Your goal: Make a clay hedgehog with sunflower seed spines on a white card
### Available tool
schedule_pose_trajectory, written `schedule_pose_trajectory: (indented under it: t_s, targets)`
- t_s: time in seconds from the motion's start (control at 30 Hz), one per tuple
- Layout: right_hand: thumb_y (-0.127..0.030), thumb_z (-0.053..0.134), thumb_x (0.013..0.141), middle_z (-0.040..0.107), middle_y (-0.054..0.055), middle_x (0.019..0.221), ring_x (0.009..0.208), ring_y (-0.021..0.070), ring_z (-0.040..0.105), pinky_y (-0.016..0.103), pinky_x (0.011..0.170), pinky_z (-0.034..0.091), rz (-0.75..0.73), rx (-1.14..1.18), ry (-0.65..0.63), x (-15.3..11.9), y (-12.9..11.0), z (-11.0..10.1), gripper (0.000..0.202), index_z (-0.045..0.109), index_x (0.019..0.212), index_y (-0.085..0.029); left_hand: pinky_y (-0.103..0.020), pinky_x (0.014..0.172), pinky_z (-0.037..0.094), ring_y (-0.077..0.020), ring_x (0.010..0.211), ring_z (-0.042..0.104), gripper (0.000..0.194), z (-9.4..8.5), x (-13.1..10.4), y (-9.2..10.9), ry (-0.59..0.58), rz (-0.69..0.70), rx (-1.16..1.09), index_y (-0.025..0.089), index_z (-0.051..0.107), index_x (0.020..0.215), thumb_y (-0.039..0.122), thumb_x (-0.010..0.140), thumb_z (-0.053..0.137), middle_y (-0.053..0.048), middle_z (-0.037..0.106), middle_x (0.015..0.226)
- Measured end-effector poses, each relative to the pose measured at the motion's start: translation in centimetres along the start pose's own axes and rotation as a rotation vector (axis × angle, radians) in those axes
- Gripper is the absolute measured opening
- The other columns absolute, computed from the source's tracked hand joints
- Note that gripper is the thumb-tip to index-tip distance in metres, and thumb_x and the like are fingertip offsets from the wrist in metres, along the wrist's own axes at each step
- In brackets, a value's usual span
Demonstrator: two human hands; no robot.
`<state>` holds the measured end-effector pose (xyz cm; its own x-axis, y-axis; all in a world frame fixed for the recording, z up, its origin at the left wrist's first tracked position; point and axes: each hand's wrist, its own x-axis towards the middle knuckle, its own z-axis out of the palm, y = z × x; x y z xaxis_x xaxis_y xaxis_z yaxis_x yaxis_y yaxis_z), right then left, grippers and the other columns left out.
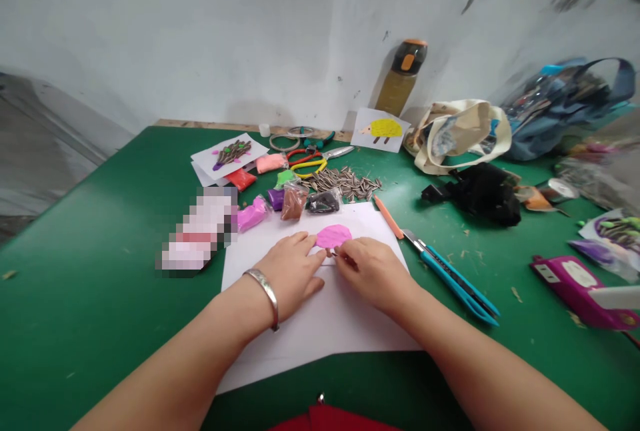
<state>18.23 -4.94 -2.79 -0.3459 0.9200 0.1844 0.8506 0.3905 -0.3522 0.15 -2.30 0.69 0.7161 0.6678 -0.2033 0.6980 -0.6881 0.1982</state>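
On the white paper [320, 324] a flat pink oval of modelling clay [334, 235] is stuck down. Small brown bits of clay [329, 253] lie at its lower edge. My left hand [289, 271], with a silver bangle at the wrist, rests on the paper with its fingers stretched out, fingertips beside the pink oval. The fingers of my right hand [373, 272] are pinched together at the brown clay, which they partly hide. Bags of brown clay [294, 201], black clay [323, 201] and pink clay [253, 214] lie just beyond the paper.
Striped sunflower seeds [345, 183] are heaped behind the bags, near yellow-handled scissors [320, 163]. A blue utility knife [453, 277] and an orange stick [389, 217] lie right of the paper. Farther back are a hedgehog picture [381, 129], a bottle [401, 77] and a cream bag [457, 134].
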Motion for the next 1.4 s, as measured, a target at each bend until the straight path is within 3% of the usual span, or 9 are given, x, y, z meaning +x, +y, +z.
schedule_pose_trajectory:
  t_s: [0.5, 0.7, 0.97, 1.4]
  targets:
    - [-0.016, 0.047, 0.085, 0.051, -0.001, 0.061, 0.060, 0.0122, 0.044, 0.025, 0.058, 0.025, -0.043, 0.016, -0.037, 0.02, 0.04, -0.16, 0.019, 0.050, 0.067, -0.018, -0.045, 0.094, 0.043, -0.0297, 0.111, 0.049, 0.034, 0.04, -0.11, -0.11, 0.042, 0.015, -0.016, 0.015, 0.060, 0.113, 0.028, 0.082, 0.059, -0.014, 0.058, 0.116]
    - [-0.020, 0.047, 0.086, 0.053, 0.000, 0.062, 0.060, 0.0131, 0.045, 0.026, 0.058, 0.025, 0.003, -0.048, -0.010, 0.09, 0.17, -0.10, 0.021, 0.051, 0.066, -0.018, -0.045, 0.094, 0.042, -0.0292, 0.110, 0.049, 0.035, 0.07, -0.14, -0.11, 0.066, 0.029, -0.021, 0.015, 0.059, 0.113, 0.027, 0.081, 0.060, -0.013, 0.058, 0.115]
    - [-0.020, 0.045, 0.087, 0.055, 0.002, 0.064, 0.062, 0.0138, 0.047, 0.027, 0.060, 0.026, -0.017, -0.060, -0.010, -0.04, 0.11, 0.26, 0.021, 0.054, 0.069, -0.018, -0.045, 0.098, 0.038, -0.0297, 0.114, 0.046, 0.038, -0.12, -0.15, -0.01, -0.002, 0.001, -0.010, 0.014, 0.057, 0.119, 0.029, 0.084, 0.058, -0.015, 0.055, 0.120]
    - [-0.019, 0.046, 0.087, 0.053, 0.001, 0.062, 0.060, 0.0137, 0.046, 0.027, 0.059, 0.027, -0.062, -0.041, 0.038, -0.01, -0.04, 0.02, 0.021, 0.052, 0.066, -0.018, -0.044, 0.093, 0.043, -0.0290, 0.109, 0.050, 0.029, -0.24, -0.24, -0.40, 0.036, 0.041, -0.021, 0.014, 0.061, 0.108, 0.027, 0.082, 0.059, -0.014, 0.058, 0.114]
